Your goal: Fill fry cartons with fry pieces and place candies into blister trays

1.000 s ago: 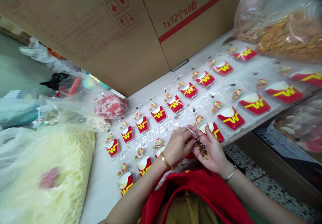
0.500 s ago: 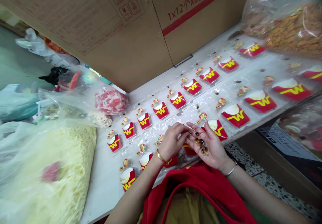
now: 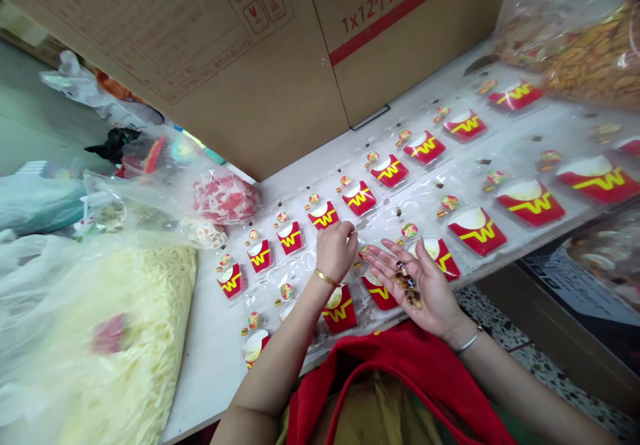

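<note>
My right hand point(image 3: 434, 298) is palm up with fingers stretched out, and several small glossy brown pieces point(image 3: 409, 283) lie in its palm. To its left, my left hand point(image 3: 336, 250) has thumb and fingertips pinched together above the clear plastic packs; whatever is in the pinch is too small to make out. Under and around both hands lie two rows of clear packs, each with a red fries carton point(image 3: 359, 198) marked in yellow. Beside the cartons sit small round pizza-like pieces point(image 3: 409, 231) and tiny burger-like pieces. Small dark pieces point(image 3: 399, 211) show in several packs.
Behind the rows stands a large cardboard box point(image 3: 280, 111). Bags of cream-coloured pieces point(image 3: 165, 311) and pink-and-white pieces point(image 3: 225, 195) are at left, with a bag of orange-brown pieces point(image 3: 590, 51) at back right. The white table's point(image 3: 200, 365) front edge runs past my right hand.
My left hand has moved up and left, away from my right palm, to over the packs. My right hand stays palm up with the brown pieces. The view has shifted slightly.
</note>
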### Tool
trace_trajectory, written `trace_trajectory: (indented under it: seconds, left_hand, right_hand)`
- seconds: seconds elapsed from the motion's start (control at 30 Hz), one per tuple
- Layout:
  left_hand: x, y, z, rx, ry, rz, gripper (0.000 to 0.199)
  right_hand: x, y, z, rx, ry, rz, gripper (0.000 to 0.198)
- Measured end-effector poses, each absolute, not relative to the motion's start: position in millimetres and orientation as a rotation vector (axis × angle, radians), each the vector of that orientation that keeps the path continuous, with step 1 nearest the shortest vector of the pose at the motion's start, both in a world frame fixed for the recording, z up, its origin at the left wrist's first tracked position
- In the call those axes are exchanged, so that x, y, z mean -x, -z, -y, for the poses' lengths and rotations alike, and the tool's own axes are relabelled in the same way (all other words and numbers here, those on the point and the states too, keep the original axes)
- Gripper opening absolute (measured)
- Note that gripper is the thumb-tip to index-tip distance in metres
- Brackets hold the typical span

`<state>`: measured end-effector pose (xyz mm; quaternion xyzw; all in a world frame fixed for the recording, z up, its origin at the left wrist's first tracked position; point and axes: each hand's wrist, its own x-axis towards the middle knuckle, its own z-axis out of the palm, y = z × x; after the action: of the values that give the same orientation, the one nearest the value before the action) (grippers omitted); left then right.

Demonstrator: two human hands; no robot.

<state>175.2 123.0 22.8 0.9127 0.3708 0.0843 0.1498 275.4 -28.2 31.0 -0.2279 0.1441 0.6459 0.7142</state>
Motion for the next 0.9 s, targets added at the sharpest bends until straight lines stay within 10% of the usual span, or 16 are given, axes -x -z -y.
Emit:
trace_trajectory:
  seconds: [0.43, 0.9]
  left_hand:
    - [-161.4, -65.8, -85.4, -2.406, -0.072, -0.295, 0.020]
    - [-83.0, -40.2, -99.0, -2.286, -0.500, -1.260, 0.007]
  right_hand:
    - [-268.9, -38.2, 26.1, 0.433, -1.561, -0.275, 0.045]
    - [-226.4, -40.3, 13.7, 0.499, -1.755, -0.304, 0.051]
